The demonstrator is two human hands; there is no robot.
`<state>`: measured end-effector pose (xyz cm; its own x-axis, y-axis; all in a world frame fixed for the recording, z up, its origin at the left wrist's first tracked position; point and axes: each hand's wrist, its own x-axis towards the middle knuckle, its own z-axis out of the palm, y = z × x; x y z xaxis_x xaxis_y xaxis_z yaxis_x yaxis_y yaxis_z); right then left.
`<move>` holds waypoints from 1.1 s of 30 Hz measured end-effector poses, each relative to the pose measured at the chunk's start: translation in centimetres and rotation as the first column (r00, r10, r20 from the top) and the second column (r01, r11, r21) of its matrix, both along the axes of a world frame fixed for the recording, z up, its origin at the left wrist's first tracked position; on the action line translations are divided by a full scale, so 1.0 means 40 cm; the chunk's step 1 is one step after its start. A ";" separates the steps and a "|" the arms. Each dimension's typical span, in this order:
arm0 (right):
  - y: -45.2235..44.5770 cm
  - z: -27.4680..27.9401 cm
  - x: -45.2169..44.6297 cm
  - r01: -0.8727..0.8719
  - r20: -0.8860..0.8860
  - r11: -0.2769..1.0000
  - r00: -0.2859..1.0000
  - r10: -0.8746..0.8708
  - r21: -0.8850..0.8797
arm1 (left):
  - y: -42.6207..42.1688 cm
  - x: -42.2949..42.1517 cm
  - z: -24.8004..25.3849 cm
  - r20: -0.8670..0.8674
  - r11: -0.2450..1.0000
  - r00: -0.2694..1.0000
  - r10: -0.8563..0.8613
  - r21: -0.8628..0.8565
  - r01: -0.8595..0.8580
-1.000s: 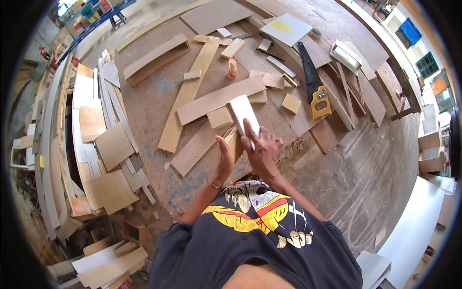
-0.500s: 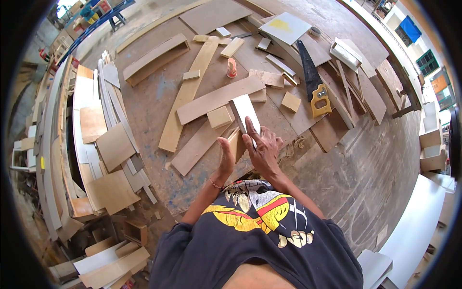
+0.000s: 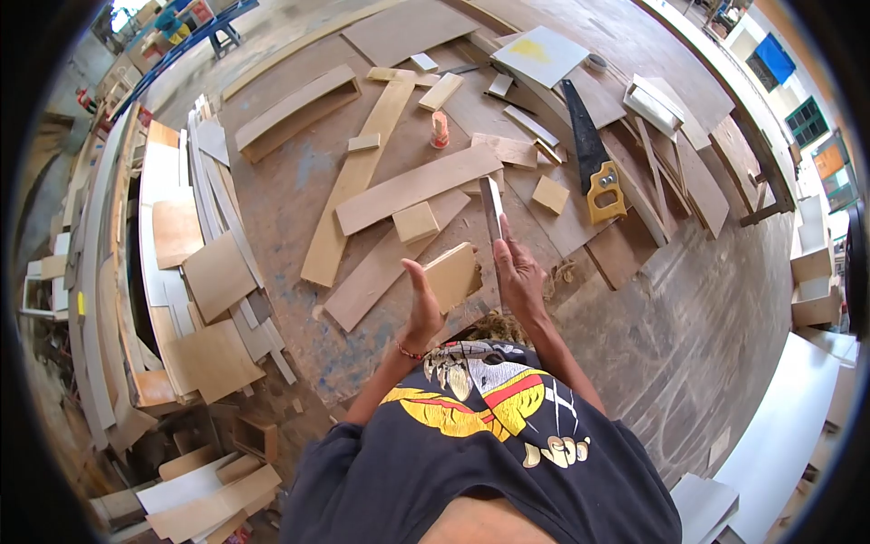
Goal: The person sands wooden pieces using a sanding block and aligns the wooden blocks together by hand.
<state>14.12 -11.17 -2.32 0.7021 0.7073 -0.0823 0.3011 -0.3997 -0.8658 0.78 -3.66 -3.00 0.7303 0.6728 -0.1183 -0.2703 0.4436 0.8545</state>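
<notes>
My left hand (image 3: 422, 308) is closed on a small wooden block (image 3: 452, 276), thumb raised at its left side and the other fingers hidden. To the right, my right hand (image 3: 521, 286) grips a narrow white-faced strip (image 3: 494, 210) by its lower end. That strip stands almost edge-on to me, its far end pointing away, and a gap separates it from the block. Beyond both hands, a loose square wood block (image 3: 415, 222) rests near a long flat board (image 3: 419, 189) on the worktable (image 3: 304, 313).
A handsaw (image 3: 594, 159) with a yellow handle lies at the right of the table. An orange-red container (image 3: 439, 131) stands among the boards. Another small block (image 3: 550, 194) lies left of the saw. Stacked panels (image 3: 217, 276) line the left side.
My right hand has moved right and turned the strip from face-up to nearly edge-on, away from the block. The block in my left hand now shows its broad face.
</notes>
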 end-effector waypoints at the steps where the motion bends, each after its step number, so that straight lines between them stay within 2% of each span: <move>1: -0.006 -0.007 0.000 0.004 0.076 1.000 0.997 -0.005 0.005 | 0.010 -0.006 -0.013 0.060 0.997 0.998 -0.012 -0.070 0.017; 2: -0.012 -0.007 -0.001 0.005 0.075 1.000 0.997 -0.006 0.006 | 0.015 -0.010 -0.023 0.120 0.989 0.993 -0.024 -0.139 0.041; 5: -0.025 0.036 -0.015 -0.024 0.133 0.996 0.991 0.012 0.088 | 0.015 -0.007 -0.026 0.141 0.987 0.989 -0.038 -0.150 0.059; 6: -0.022 0.051 -0.023 -0.043 0.293 0.997 0.956 0.021 0.068 | 0.014 -0.005 -0.029 0.149 0.986 0.988 -0.043 -0.154 0.067; 7: -0.017 0.058 -0.031 -0.057 0.445 0.997 0.895 0.031 0.045 | 0.009 0.002 -0.038 0.053 0.992 0.998 -0.032 -0.116 0.038; 8: -0.012 0.054 -0.047 -0.052 0.445 0.998 0.895 0.026 0.045 | 0.007 0.006 -0.041 0.005 0.995 1.000 -0.027 -0.096 0.027; 10: -0.007 0.046 -0.095 -0.096 0.710 0.994 0.696 0.106 -0.054 | 0.009 0.015 -0.028 -0.070 0.999 0.998 -0.008 -0.035 0.005; 11: -0.016 0.057 -0.111 -0.164 0.758 0.984 0.633 0.157 -0.066 | 0.013 0.018 -0.017 -0.095 1.000 0.995 0.008 0.007 -0.007; 12: -0.023 0.075 -0.126 -0.219 0.703 0.975 0.688 0.181 -0.036 | 0.029 0.006 -0.010 -0.120 0.993 0.992 -0.031 0.109 0.045; 14: -0.017 0.073 -0.119 -0.215 0.718 0.976 0.674 0.175 -0.036 | 0.021 -0.001 0.005 -0.084 0.992 0.996 -0.009 0.123 0.020; 16: 0.001 0.065 -0.102 -0.125 0.671 0.991 0.731 0.125 -0.048 | 0.029 -0.003 -0.021 -0.023 0.950 0.997 -0.075 0.301 0.078; 17: 0.012 0.058 -0.085 -0.083 0.638 0.993 0.761 0.115 -0.079 | 0.036 -0.007 -0.087 -0.104 0.915 0.994 0.046 0.404 0.000; 18: 0.015 0.051 -0.068 -0.086 0.637 0.993 0.762 0.118 -0.081 | 0.040 -0.014 -0.077 -0.106 0.915 0.993 0.048 0.403 -0.001; 20: 0.014 0.041 -0.032 -0.145 0.272 0.988 0.950 0.151 -0.044 | 0.054 -0.019 -0.052 -0.169 0.702 0.980 0.103 0.710 0.048; 21: 0.012 0.029 -0.024 -0.120 0.244 0.993 0.963 0.115 0.002 | 0.043 -0.004 0.001 -0.122 0.658 0.981 0.149 0.753 -0.006; 22: 0.007 0.032 -0.018 -0.124 0.247 0.992 0.962 0.120 0.002 | 0.039 0.002 0.003 -0.120 0.657 0.981 0.154 0.753 -0.011; 24: -0.007 0.047 -0.012 -0.079 0.017 0.997 0.997 0.079 0.011 | 0.034 0.007 0.003 -0.078 0.650 0.971 0.224 0.755 -0.089; 25: -0.016 0.061 -0.016 -0.106 0.088 0.994 0.991 0.104 0.018 | 0.039 0.006 -0.001 -0.078 0.650 0.971 0.225 0.755 -0.090; 26: -0.023 0.071 -0.024 -0.105 0.087 0.994 0.991 0.103 0.018 | 0.047 0.003 -0.009 -0.101 0.644 0.971 0.216 0.762 -0.064; 28: -0.036 0.082 -0.046 -0.190 0.320 0.981 0.927 0.195 -0.046 | 0.052 0.000 -0.002 -0.122 0.638 0.972 0.200 0.769 -0.035; 29: -0.034 0.082 -0.065 -0.176 0.457 0.980 0.867 0.199 -0.092 | 0.051 -0.001 0.008 -0.161 0.596 0.968 0.195 0.803 0.014; 30: -0.030 0.083 -0.063 -0.166 0.466 0.982 0.865 0.186 -0.085 | 0.051 0.003 0.018 -0.196 0.548 0.962 0.191 0.834 0.061; 31: -0.022 0.083 -0.054 -0.149 0.376 0.983 0.909 0.179 -0.109 | 0.054 0.011 -0.004 -0.177 0.442 0.957 0.228 0.895 0.060; 32: -0.009 0.084 -0.037 -0.134 0.291 0.983 0.942 0.166 -0.127 | 0.053 0.009 -0.016 -0.154 0.425 0.962 0.225 0.904 0.046; 33: -0.002 0.073 -0.024 -0.131 0.299 0.979 0.938 0.173 -0.155 | 0.051 0.005 -0.011 -0.140 0.382 0.974 0.179 0.922 0.062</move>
